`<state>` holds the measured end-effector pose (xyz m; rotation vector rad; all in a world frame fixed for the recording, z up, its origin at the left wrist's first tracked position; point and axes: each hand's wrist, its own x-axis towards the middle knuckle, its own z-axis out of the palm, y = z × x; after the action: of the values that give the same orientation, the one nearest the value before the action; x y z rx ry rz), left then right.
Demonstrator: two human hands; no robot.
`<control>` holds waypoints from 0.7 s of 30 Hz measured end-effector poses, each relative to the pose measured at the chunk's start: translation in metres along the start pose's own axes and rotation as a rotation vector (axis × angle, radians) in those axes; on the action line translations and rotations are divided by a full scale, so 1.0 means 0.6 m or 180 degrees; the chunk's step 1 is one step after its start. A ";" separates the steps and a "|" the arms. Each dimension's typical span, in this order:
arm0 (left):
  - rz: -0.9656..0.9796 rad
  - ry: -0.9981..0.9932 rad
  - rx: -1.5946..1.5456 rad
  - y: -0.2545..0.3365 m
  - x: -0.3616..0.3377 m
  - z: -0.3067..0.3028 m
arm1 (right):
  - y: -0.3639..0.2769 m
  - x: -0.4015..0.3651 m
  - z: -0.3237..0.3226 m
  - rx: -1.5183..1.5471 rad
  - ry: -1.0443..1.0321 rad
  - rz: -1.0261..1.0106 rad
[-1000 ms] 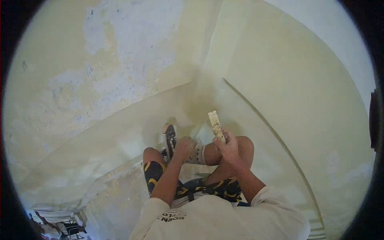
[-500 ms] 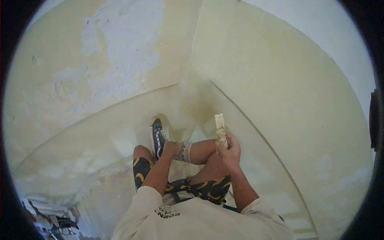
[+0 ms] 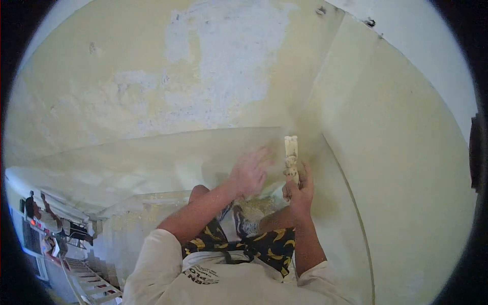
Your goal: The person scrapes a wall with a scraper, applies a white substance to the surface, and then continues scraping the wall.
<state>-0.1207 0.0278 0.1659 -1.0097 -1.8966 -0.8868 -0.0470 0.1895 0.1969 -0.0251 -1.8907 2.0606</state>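
Observation:
My right hand [image 3: 300, 192] is closed around the handle of a paintbrush [image 3: 291, 147]. The brush stands roughly upright, its cream-coloured bristle end pointing away from me and its ferrule and handle stained. My left hand [image 3: 250, 174] reaches forward to the left of the brush, apart from it. Its fingers look stretched out and hold nothing that I can see, though motion blurs them. Beyond both hands lies the corner where two pale yellow walls meet.
Pale sheeting [image 3: 152, 170] seems to cover the floor along the left wall [image 3: 122, 112], which has whitish patches. The right wall [image 3: 406, 152] is plain yellow. At the far left are a ladder [image 3: 91, 279] and another person [image 3: 51, 221]. My shoe [image 3: 244, 223] is below my hands.
My left hand has lifted from beside my leg and shoe and moved forward, near the brush. My view has turned left, bringing the ladder and the other person further in. The right hand keeps the brush.

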 end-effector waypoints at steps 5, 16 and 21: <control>0.1037 -0.0691 0.0495 -0.050 0.156 -0.006 | -0.002 0.099 0.048 -0.0281 -0.0211 -0.0299; 0.1398 -0.0468 0.0763 -0.208 0.252 0.029 | 0.050 0.228 0.151 0.0042 0.0144 -0.0622; 0.1459 -0.0126 0.0558 -0.197 0.258 0.026 | 0.082 0.246 0.148 -0.0542 0.0374 -0.1323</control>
<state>-0.2859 0.0388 0.2698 -1.2877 -1.6410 -0.4301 -0.2188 0.1400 0.1908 0.1856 -1.8123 1.5879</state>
